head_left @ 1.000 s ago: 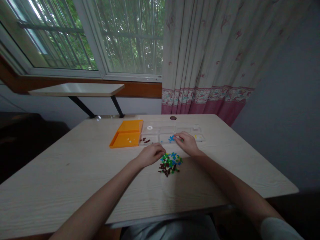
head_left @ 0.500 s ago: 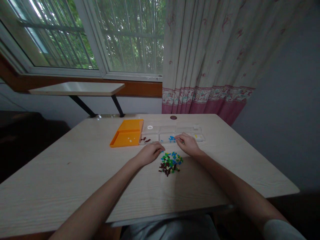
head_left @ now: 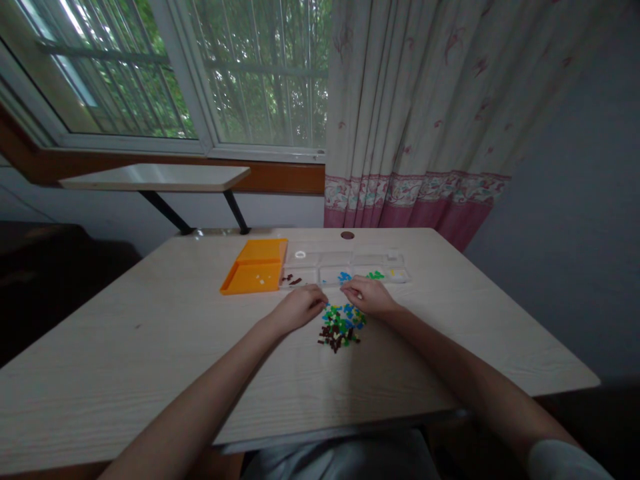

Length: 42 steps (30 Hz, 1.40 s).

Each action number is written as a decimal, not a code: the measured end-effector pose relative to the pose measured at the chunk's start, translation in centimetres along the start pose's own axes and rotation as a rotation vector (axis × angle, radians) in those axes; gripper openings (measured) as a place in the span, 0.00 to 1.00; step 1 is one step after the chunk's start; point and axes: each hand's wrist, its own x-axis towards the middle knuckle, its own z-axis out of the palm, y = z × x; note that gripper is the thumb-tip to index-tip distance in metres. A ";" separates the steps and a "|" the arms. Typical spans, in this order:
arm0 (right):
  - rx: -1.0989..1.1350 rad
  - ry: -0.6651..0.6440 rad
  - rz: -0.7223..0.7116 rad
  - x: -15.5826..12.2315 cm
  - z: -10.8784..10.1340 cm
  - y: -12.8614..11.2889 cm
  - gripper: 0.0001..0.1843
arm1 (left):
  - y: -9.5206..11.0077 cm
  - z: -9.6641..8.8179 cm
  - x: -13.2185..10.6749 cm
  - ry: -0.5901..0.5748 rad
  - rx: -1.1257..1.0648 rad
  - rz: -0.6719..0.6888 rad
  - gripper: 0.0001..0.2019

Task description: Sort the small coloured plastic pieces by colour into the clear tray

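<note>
A mixed pile of small plastic bricks (head_left: 343, 325), blue, green, yellow and dark brown, lies on the table. My left hand (head_left: 304, 305) rests at the pile's upper left edge with fingers curled together, a speck of blue by the fingertips. My right hand (head_left: 371, 294) is above the pile's far edge, thumb and finger pinched; whatever they hold is too small to make out. Just beyond is a clear compartment box (head_left: 319, 259). Its front compartments hold brown pieces (head_left: 291, 279), blue pieces (head_left: 344, 276), green pieces (head_left: 376, 275) and a few yellow pieces (head_left: 395, 272).
An open orange tray (head_left: 250, 265) with a few white pieces adjoins the box's left side. A raised shelf (head_left: 160, 176) stands at the back left of the wooden table (head_left: 240, 373). Behind are a window and a curtain (head_left: 380, 120); a round brown cap (head_left: 347, 235) sits near the back edge.
My right hand has drawn back from the blue compartment toward the pile, uncovering the green pieces. My left hand has hardly moved.
</note>
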 end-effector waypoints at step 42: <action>0.018 0.234 0.201 1.4 -0.1 1.2 0.10 | 0.5 -0.9 -0.2 -0.072 0.055 0.009 0.10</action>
